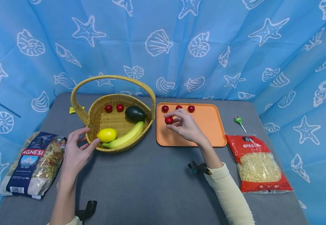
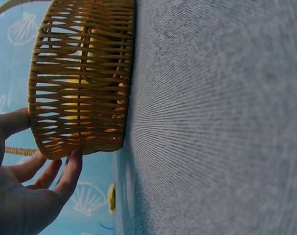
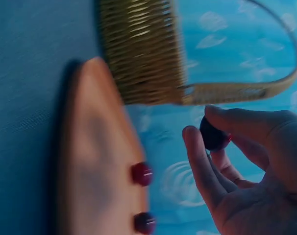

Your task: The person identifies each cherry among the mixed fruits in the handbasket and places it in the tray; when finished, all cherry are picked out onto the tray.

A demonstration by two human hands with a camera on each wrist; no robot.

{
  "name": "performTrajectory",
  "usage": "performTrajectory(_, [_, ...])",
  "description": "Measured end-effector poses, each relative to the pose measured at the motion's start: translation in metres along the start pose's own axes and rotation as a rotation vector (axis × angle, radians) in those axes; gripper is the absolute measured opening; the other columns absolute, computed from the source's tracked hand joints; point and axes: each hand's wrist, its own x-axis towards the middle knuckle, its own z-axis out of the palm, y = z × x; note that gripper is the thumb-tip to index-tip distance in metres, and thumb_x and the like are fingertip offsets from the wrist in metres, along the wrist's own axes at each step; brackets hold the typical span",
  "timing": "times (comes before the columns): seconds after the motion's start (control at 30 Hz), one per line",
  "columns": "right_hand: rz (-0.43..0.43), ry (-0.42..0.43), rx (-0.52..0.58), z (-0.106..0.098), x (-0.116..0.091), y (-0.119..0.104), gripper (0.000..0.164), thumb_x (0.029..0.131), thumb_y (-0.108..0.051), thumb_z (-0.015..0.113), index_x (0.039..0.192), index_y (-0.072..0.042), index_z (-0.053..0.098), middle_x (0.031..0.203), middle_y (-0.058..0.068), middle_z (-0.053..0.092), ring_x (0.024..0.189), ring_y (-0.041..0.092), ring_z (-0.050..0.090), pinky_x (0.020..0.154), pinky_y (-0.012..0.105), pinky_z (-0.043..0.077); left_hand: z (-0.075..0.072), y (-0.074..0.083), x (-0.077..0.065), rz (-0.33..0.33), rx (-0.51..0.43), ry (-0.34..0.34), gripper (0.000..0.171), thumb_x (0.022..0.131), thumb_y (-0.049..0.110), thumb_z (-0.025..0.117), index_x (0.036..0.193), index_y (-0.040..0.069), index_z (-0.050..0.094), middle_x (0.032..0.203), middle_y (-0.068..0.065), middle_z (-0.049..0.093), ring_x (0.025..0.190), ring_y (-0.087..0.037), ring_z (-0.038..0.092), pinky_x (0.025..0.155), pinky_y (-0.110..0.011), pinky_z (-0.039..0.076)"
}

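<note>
My left hand (image 1: 77,153) holds the left wall of the wicker basket (image 2: 85,98), its thumb over the rim and its fingers against the outside. Inside the basket are a lemon (image 1: 108,135), a banana (image 1: 127,137), an avocado (image 1: 135,113) and two cherries (image 1: 108,108). A single red cherry (image 1: 169,120) is pinched between the thumb and fingertips of my right hand (image 1: 187,126), raised above the left part of the orange tray (image 1: 205,125). Three more cherries (image 1: 191,108) with stems lie along the tray's far edge, the middle one partly hidden by the right hand.
A bag of Agnesi pasta (image 1: 33,165) lies at the left, and a red bag of pale pasta (image 1: 259,165) at the right. Behind that one is a green lollipop (image 1: 238,120). A small yellow packet (image 1: 75,110) sits left of the basket. A blue curtain (image 1: 157,62) hangs behind the table.
</note>
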Motion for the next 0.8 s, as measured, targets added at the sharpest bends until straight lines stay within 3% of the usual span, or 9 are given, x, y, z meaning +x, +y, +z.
performTrajectory(0.17, [0.061,-0.043,-0.034,0.013,0.009,0.03,0.037,0.095,0.0,0.081,0.132,0.0,0.073,0.126,0.02,0.065,0.114,0.039,0.076,0.103,0.054,0.065,0.0,0.0,0.0,-0.001,-0.008,-0.004,0.065,0.104,0.036,0.075,0.16,0.011,0.051,0.168,-0.019,0.035,0.144,-0.042,0.046,0.116,-0.067,0.051])
performTrajectory(0.33, [0.101,-0.069,-0.073,0.021,0.012,0.048,0.037,0.095,-0.002,0.082,0.13,-0.002,0.074,0.128,0.018,0.069,0.117,0.034,0.073,0.102,0.049,0.066,0.0,0.0,0.001,0.003,-0.014,-0.005,0.066,0.104,0.036,0.075,0.16,0.01,0.051,0.168,-0.02,0.035,0.144,-0.043,0.046,0.116,-0.068,0.051])
performTrajectory(0.53, [0.096,-0.086,-0.142,0.025,0.014,0.053,0.036,0.095,-0.006,0.084,0.13,-0.004,0.075,0.125,0.016,0.071,0.108,0.029,0.069,0.093,0.043,0.065,0.0,0.0,0.001,0.012,-0.004,-0.006,0.066,0.104,0.036,0.075,0.159,0.01,0.051,0.167,-0.019,0.036,0.143,-0.042,0.046,0.115,-0.067,0.052])
performTrajectory(0.8, [0.119,-0.097,-0.125,0.026,0.014,0.053,0.041,0.094,-0.007,0.084,0.133,-0.006,0.073,0.131,0.016,0.07,0.11,0.029,0.069,0.094,0.04,0.064,0.0,0.0,0.0,0.012,-0.007,-0.002,0.066,0.104,0.037,0.074,0.16,0.01,0.051,0.167,-0.02,0.036,0.143,-0.043,0.046,0.115,-0.068,0.051])
